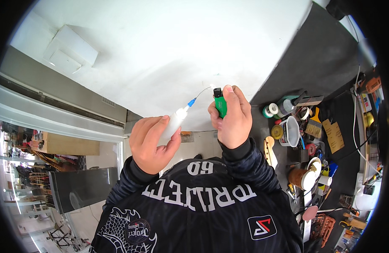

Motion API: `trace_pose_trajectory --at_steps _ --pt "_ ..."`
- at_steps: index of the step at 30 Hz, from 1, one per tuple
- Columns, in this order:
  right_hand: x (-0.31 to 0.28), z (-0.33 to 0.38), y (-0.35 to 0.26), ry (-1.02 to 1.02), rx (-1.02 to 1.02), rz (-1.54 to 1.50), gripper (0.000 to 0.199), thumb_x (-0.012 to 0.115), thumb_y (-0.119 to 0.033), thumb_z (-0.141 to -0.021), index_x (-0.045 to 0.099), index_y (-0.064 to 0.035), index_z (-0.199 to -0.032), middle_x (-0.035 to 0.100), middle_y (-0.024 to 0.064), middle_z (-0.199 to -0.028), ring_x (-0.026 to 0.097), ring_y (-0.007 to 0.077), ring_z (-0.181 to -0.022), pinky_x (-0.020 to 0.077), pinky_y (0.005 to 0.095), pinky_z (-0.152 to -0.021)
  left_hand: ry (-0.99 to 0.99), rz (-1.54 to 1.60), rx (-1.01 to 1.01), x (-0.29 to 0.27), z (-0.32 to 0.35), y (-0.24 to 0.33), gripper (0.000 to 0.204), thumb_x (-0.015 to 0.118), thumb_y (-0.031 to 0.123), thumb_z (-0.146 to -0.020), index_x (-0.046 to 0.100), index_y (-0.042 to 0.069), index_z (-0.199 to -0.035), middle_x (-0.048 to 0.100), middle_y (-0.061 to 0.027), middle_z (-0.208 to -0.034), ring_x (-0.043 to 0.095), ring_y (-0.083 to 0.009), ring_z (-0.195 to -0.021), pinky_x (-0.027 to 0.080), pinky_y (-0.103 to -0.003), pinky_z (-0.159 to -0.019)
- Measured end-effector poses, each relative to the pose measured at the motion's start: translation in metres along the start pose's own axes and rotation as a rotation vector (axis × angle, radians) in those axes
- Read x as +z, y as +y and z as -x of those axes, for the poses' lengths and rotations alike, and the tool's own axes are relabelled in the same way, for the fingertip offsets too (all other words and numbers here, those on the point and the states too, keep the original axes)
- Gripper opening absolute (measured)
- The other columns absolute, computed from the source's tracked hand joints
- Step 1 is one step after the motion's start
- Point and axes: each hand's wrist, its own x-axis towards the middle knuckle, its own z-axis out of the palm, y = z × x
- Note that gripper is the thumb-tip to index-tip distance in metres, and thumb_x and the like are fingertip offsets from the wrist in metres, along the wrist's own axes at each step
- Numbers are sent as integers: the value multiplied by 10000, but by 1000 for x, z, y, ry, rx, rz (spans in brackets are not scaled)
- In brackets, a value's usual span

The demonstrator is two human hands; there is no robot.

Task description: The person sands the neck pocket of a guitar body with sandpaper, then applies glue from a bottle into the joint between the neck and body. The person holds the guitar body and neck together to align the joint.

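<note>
My left hand point(149, 145) is closed round a white squeeze bottle point(174, 124), which tilts up to the right. Its blue needle hub point(192, 102) carries a thin bent metal needle point(202, 91). In my right hand point(236, 120) is an upright green lighter point(221, 106) with a black top, and my thumb rests on that top. The needle's tip ends just beside the lighter's top, where a small bright spot shows; whether it is a flame is hard to tell. Both hands are raised in front of a white wall point(160, 55).
To the right, a dark workbench point(329, 160) holds a paintbrush point(314, 126), brown sandpaper point(333, 135), a clear plastic tub point(291, 131), a green spool point(270, 110) and a guitar headstock point(269, 148). A white box point(72, 48) is fixed to the wall, and glass panels stand at left.
</note>
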Motion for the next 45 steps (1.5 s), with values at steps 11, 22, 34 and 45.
trace_pose_trajectory --at_steps 11,22,34,45 --pt "-9 3 -1 1 24 -59 311 483 -298 -975 455 -62 -774 398 -14 -577 419 74 -479 276 235 -407 -35 -83 34 -6 -9 11 398 756 -63 -637 634 -37 -1015 659 -166 -912 630 -304 -780 519 -357 -678" --pt "-20 6 7 3 38 -150 312 483 -280 -968 432 -66 -746 398 -3 -578 428 88 -469 271 244 -394 -74 -167 90 -13 -18 22 417 759 -67 -634 650 -23 -1034 660 -149 -940 629 -289 -803 516 -349 -693" --pt "-23 9 15 -3 50 -195 323 482 -277 -965 425 -60 -732 405 12 -568 419 96 -444 271 247 -383 -129 -204 105 -24 -22 32 404 764 -59 -637 661 -19 -1025 664 -141 -928 620 -288 -799 500 -353 -714" --pt "-26 7 19 -39 74 -216 288 453 -277 -972 464 -47 -799 470 44 -555 379 77 -422 249 240 -377 -115 -226 114 -23 -23 35 421 779 -10 -605 668 -12 -1010 662 -121 -886 621 -301 -767 497 -404 -746"
